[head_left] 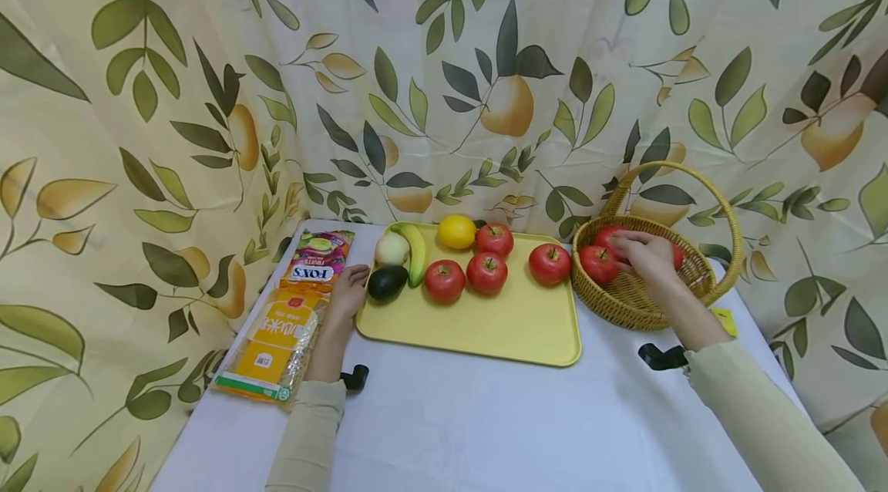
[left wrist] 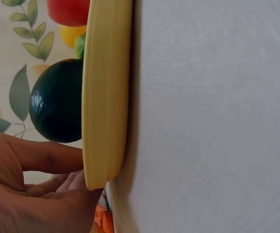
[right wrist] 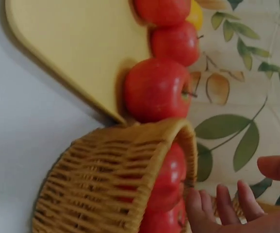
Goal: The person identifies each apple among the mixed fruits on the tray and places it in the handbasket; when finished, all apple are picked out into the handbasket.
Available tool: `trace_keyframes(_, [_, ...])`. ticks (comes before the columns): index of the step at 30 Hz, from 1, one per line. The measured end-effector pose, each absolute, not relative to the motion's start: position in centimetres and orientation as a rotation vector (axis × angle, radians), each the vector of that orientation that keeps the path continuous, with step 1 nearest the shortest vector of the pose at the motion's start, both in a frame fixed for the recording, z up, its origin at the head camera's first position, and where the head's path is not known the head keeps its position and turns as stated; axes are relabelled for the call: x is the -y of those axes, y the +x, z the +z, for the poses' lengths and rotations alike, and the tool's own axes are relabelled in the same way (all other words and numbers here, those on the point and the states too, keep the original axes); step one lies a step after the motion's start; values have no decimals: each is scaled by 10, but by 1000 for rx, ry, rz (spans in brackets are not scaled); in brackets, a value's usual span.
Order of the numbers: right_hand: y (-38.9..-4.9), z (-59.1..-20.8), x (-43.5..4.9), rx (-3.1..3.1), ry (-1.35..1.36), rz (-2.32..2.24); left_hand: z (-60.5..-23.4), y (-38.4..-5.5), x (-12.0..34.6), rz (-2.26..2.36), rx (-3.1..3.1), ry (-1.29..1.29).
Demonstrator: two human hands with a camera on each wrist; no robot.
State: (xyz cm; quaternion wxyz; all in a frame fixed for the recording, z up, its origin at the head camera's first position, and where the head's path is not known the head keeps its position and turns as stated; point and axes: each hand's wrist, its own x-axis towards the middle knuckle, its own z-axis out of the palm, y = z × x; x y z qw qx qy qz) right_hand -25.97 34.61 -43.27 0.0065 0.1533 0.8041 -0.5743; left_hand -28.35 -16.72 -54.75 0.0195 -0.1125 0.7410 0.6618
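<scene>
My left hand [head_left: 347, 293] is at the left edge of a yellow tray [head_left: 472, 326]. In the left wrist view its thumb and fingers grip the tray's rim beside a dark avocado [left wrist: 57, 102]. My right hand [head_left: 647, 254] reaches into a wicker basket [head_left: 610, 309], over red apples. In the right wrist view its fingers [right wrist: 222, 201] are spread apart, with fingertips close to an apple [right wrist: 171, 177]. Another basket apple [head_left: 599, 264] lies near the left rim, and one more is partly hidden behind the hand.
On the tray are several red apples [head_left: 486, 274], a lemon [head_left: 455, 231], a banana [head_left: 416, 253] and a pale round fruit [head_left: 391, 251]. A Fox's candy bag [head_left: 315, 257] and an orange grain packet [head_left: 277, 334] lie left. The basket's tall handle [head_left: 728, 207] arches up.
</scene>
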Motion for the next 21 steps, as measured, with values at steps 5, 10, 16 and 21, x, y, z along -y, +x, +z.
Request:
trace_keyframes(5, [-255, -423, -326, -2570, 348, -1723, -547, -284, 167, 2043, -2302, -354])
trace_keyframes(10, [-255, -419, -305, -2522, 284, -1724, -547, -283, 167, 2045, -2290, -363])
trace_keyframes(16, [-264, -418, -277, -2387, 230, -1836, -548, -285, 168, 2073, -2314, -342])
trace_keyframes(21, [-270, -421, -260, -2352, 201, -1839, -549, -284, 167, 2082, -2297, -354])
